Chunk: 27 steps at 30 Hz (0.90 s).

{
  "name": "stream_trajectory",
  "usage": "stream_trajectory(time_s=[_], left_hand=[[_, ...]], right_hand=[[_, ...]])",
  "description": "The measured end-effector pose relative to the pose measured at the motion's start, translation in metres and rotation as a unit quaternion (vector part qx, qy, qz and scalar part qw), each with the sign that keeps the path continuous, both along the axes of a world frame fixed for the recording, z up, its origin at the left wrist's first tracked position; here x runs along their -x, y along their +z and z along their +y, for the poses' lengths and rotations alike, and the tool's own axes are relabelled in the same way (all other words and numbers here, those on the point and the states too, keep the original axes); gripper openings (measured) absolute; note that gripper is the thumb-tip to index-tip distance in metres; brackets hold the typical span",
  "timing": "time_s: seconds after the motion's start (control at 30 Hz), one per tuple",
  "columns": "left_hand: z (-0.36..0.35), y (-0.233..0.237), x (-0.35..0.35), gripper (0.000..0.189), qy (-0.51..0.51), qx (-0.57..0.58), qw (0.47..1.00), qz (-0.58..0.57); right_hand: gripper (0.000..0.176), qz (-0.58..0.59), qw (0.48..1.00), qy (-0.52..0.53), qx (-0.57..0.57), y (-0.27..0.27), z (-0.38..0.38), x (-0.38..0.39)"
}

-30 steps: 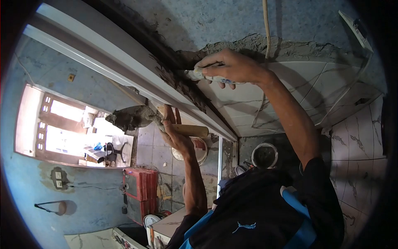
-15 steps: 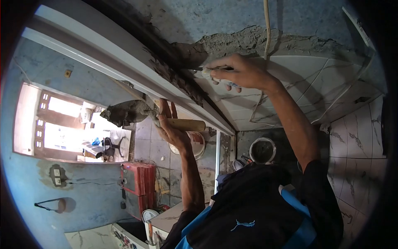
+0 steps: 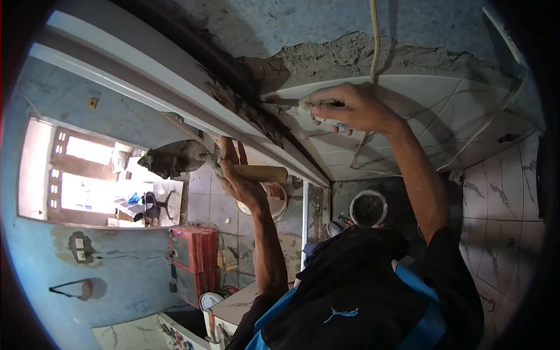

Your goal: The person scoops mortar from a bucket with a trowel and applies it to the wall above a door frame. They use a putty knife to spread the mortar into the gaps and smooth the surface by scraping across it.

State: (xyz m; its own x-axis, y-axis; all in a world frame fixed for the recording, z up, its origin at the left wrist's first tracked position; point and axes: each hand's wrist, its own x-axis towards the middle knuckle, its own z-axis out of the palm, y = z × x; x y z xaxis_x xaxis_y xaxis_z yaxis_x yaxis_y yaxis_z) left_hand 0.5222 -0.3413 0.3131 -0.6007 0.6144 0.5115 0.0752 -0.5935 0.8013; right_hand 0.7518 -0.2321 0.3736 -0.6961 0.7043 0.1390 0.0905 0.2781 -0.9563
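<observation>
A pointing trowel with a wooden handle [image 3: 259,173] is in my left hand [image 3: 242,189], its fingers closed around the handle end near the blade. Grey mortar covers the trowel blade [image 3: 172,158], which points left. My right hand [image 3: 356,108] is closed on a small tool with a pale, smeared end [image 3: 304,109]; its exact kind is hidden by my fingers. This hand is in front of the marble-patterned wall tiles [image 3: 408,102], close to the mortar-smeared edge beside the white door frame [image 3: 169,70].
Rough mortar [image 3: 332,58] runs above the tiles, crossed by a pale cable [image 3: 374,41]. Below stand a bucket [image 3: 369,210] and, beyond the frame, a white pail [image 3: 274,201]. A red box [image 3: 195,251] stands by the blue wall [image 3: 128,286].
My right hand has moved right and slightly down, away from the dark gap by the frame. My left hand and the trowel have hardly moved.
</observation>
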Motion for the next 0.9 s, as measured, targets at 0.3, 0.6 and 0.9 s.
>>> stream_trajectory(time_s=[0.3, 0.6, 0.9], left_hand=[[0.000, 0.004, -0.004, 0.053, 0.015, 0.012, 0.999, 0.034], [0.003, 0.003, -0.002, 0.053, 0.008, 0.010, 1.000, 0.023], [0.001, -0.003, -0.003, 0.056, 0.000, 0.027, 0.999, 0.017]], right_hand=[[0.037, 0.001, 1.000, -0.016, -0.010, -0.032, 0.012, 0.038], [0.034, -0.001, 0.999, 0.002, 0.035, -0.021, 0.005, 0.000], [0.034, 0.001, 0.998, -0.062, 0.004, -0.065, 0.000, 0.021]])
